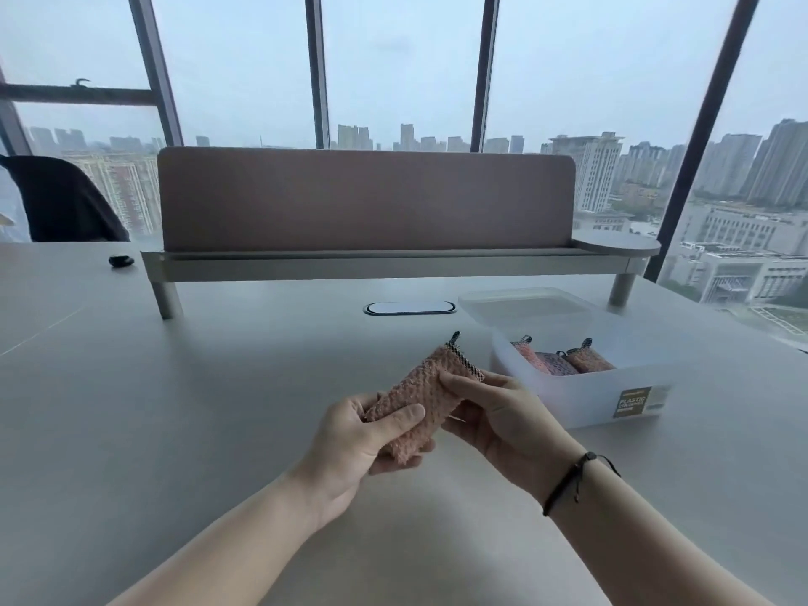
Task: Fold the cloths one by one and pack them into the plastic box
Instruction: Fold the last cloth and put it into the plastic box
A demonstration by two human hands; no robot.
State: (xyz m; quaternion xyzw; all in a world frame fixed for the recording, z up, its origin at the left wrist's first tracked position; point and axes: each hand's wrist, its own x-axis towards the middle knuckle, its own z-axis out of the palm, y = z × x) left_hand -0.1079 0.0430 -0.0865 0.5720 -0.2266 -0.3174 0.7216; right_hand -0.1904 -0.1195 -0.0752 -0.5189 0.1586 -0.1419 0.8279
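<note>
Currently both hands, left hand [358,435] and right hand [494,413], are pinching the folded pink cloth [419,395] above the surface [175,408]; loosening either could be unfolding it before reaching the plastic box [581,395].

Grey desk [218,387], pinkish divider screen [363,199] — perhaps a mouse [121,260] far-left.

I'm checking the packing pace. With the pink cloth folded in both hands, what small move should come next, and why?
Probably carry the pink cloth rightward to the plastic box. It already looks folded, both the left hand and right hand grip it, and the open box holds three folded cloths.
</note>
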